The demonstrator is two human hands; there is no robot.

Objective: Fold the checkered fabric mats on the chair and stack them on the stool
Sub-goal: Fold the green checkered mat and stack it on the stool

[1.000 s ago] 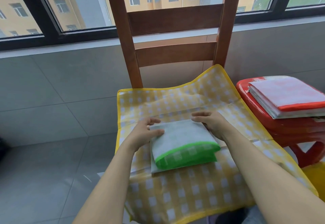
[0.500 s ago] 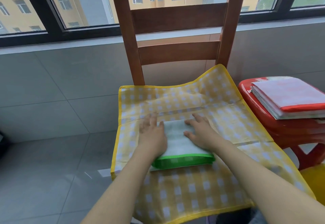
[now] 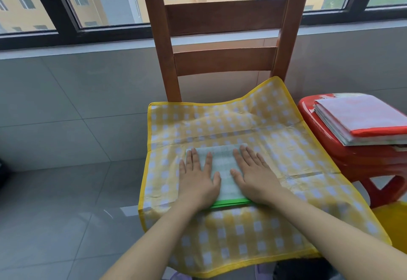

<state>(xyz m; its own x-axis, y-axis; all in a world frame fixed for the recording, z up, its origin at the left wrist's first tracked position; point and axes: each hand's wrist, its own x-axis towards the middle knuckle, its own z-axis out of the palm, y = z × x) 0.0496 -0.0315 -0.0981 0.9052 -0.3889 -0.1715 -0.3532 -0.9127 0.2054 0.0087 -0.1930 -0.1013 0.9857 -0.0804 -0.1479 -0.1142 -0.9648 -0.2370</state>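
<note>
A folded mat with a green edge lies in the middle of the chair seat, on top of a spread-out yellow checkered mat. My left hand presses flat on its left half, fingers straight. On its right half my right hand presses flat too. The wooden chair stands against the window wall. To the right, a red stool carries a stack of folded mats, the top one with a red edge.
Grey tiled floor lies to the left of the chair. A window sill runs behind the chair back. Something yellow shows at the lower right, under the stool's side.
Both hands went from holding the sides of the puffy folded green mat to lying flat on top of it. The mat is now squashed flat.
</note>
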